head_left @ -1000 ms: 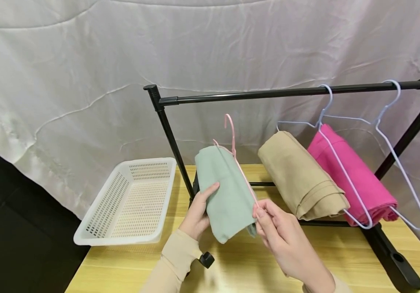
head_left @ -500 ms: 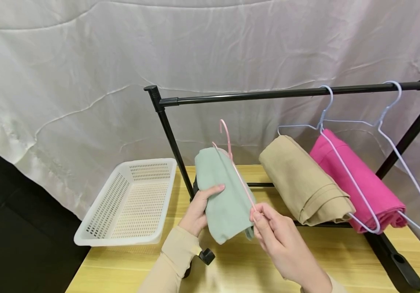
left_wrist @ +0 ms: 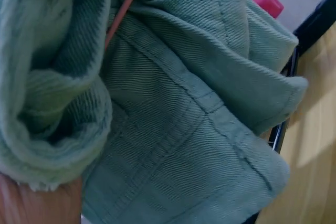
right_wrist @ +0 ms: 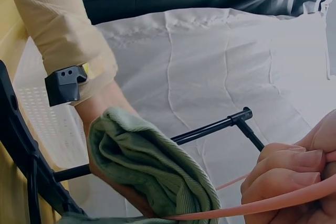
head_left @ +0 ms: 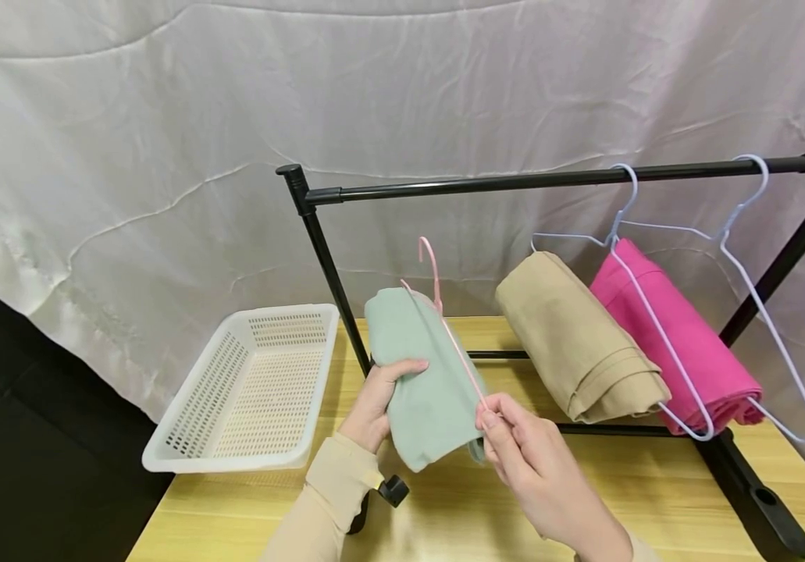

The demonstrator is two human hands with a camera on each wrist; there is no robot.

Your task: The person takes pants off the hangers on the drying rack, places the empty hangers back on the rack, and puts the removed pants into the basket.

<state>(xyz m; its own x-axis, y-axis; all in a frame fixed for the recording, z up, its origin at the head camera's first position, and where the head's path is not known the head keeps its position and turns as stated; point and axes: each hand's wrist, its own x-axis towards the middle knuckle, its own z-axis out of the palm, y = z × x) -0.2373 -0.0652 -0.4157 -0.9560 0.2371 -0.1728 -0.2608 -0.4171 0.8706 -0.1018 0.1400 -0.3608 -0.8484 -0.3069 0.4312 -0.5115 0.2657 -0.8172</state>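
My left hand [head_left: 377,402] holds a folded pale green garment [head_left: 416,375] by its left side, thumb across the front and fingers hidden behind. It is seamed twill, draped over a pink clothes hanger [head_left: 457,351] whose hook points up. In the left wrist view the green cloth [left_wrist: 157,145] fills most of the picture, with its rolled edge near the hand. My right hand [head_left: 536,460] pinches the lower right corner of the hanger. The right wrist view shows the curled fingers [right_wrist: 286,177] round the pink hanger [right_wrist: 278,203], beside the green folds [right_wrist: 152,166].
A black garment rack [head_left: 479,185] spans the table [head_left: 458,515]. On its right side hang two pale blue hangers [head_left: 655,320], bearing a folded khaki garment [head_left: 578,336] and a bright pink garment [head_left: 683,336]. A white perforated basket [head_left: 261,398] stands at the left. A grey curtain [head_left: 374,94] hangs behind.
The pink hanger and green garment have shifted slightly left and down with both hands. The hangers on the rack swung right, then back left.
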